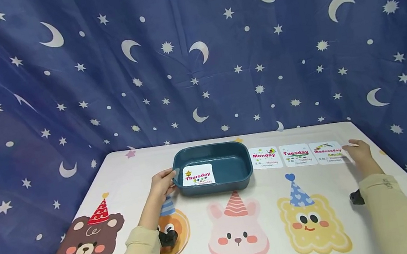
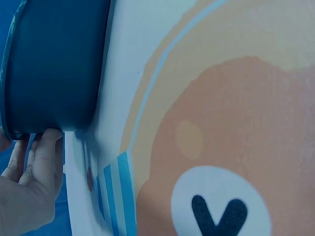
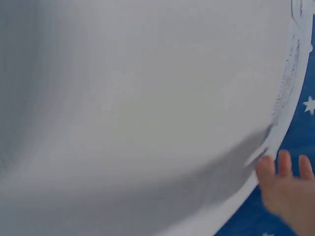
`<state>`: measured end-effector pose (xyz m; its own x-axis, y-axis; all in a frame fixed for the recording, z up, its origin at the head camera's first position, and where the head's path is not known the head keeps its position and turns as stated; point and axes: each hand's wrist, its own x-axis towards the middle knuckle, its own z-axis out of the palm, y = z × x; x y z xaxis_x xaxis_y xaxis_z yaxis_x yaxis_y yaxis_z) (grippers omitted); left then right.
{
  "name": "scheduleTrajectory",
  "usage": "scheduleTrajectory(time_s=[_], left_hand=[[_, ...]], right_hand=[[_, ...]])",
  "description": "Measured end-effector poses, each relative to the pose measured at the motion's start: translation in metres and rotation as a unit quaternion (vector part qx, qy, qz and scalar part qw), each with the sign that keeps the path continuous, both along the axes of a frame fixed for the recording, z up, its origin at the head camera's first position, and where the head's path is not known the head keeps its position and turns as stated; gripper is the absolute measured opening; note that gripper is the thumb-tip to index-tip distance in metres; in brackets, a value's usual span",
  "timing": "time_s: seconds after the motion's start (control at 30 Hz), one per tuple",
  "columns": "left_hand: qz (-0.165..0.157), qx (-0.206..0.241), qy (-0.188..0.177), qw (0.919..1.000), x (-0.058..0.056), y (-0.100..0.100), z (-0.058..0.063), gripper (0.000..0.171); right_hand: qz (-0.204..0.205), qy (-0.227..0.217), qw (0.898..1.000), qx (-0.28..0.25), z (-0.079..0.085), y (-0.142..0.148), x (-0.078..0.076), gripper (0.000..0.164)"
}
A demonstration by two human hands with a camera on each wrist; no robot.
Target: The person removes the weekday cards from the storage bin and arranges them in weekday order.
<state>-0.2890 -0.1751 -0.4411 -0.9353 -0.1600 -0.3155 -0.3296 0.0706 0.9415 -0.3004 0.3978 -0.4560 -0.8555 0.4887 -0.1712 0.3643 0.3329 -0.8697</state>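
A dark teal plastic bin (image 1: 219, 187) stands on the table, and my left hand (image 1: 163, 184) grips its left end by the rim. In the left wrist view, the fingers of the left hand (image 2: 37, 182) lie against the wall of the bin (image 2: 54, 69). Inside the bin, a "Thursday" card (image 1: 198, 175) leans at the left. To the right of the bin, a "Monday" card (image 1: 266, 158), a "Tuesday" card (image 1: 298, 155) and a "Wednesday" card (image 1: 327, 153) lie in a row. My right hand (image 1: 360, 153) is at the right edge of the "Wednesday" card, fingers extended (image 3: 284, 164).
A white cloth (image 1: 274, 222) printed with cartoon animals and lettering covers the table. Behind the table hangs a blue curtain (image 1: 223, 97) with moons and stars. The bin and cards are near the table's back edge.
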Motion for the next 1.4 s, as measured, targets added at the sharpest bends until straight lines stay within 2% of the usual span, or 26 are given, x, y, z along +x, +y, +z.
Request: scheduleTrajectory(time_s=[0.1,0.17,0.23,0.33,0.5,0.6,0.73,0.83,0.93,1.07,1.2,1.27,1.4], left_hand=[[-0.001,0.0,0.003,1.0,-0.001,-0.002,0.001,0.042],[-0.001,0.001,0.005,1.0,-0.001,-0.001,0.001,0.042],[-0.001,0.0,0.006,1.0,-0.001,0.0,0.0,0.042],[0.002,-0.001,0.006,1.0,0.001,0.001,0.0,0.041],[0.007,-0.007,0.005,0.9999,0.005,-0.003,-0.001,0.042],[0.008,-0.012,0.006,0.9999,0.006,-0.004,-0.001,0.042],[0.0,-0.01,0.015,0.9998,0.004,-0.003,-0.001,0.042],[0.001,-0.004,0.019,0.9998,0.002,-0.001,-0.002,0.042],[0.0,0.001,0.017,0.9999,0.001,0.001,-0.004,0.041],[-0.001,0.001,0.013,0.9999,-0.001,0.003,-0.006,0.041],[0.0,0.002,0.014,0.9999,-0.002,0.004,-0.005,0.041],[-0.003,0.001,0.015,0.9999,-0.001,0.003,-0.004,0.042],[-0.001,-0.005,0.013,0.9999,0.001,0.0,-0.003,0.042]], right_hand=[[-0.085,0.013,0.996,0.026,0.007,-0.009,-0.002,0.048],[-0.126,0.019,0.992,0.028,0.012,-0.015,-0.001,0.044],[-0.144,0.031,0.989,0.022,0.016,-0.021,0.001,0.04],[-0.136,0.05,0.989,0.024,0.02,-0.031,0.005,0.035],[-0.106,0.081,0.991,0.026,0.026,-0.058,0.008,0.037],[-0.083,0.104,0.991,0.005,0.031,-0.077,0.01,0.036],[-0.039,0.122,0.985,-0.118,0.042,-0.095,0.016,0.026],[-0.004,0.096,0.97,-0.222,0.052,-0.107,0.023,0.024],[0.023,0.067,0.964,-0.257,0.06,-0.118,0.031,0.028],[0.062,0.059,0.964,-0.252,0.064,-0.129,0.039,0.024],[0.11,0.074,0.96,-0.247,0.066,-0.143,0.044,0.018],[0.131,0.083,0.957,-0.245,0.069,-0.153,0.046,0.02],[0.177,0.079,0.959,-0.207,0.072,-0.177,0.05,0.036]])
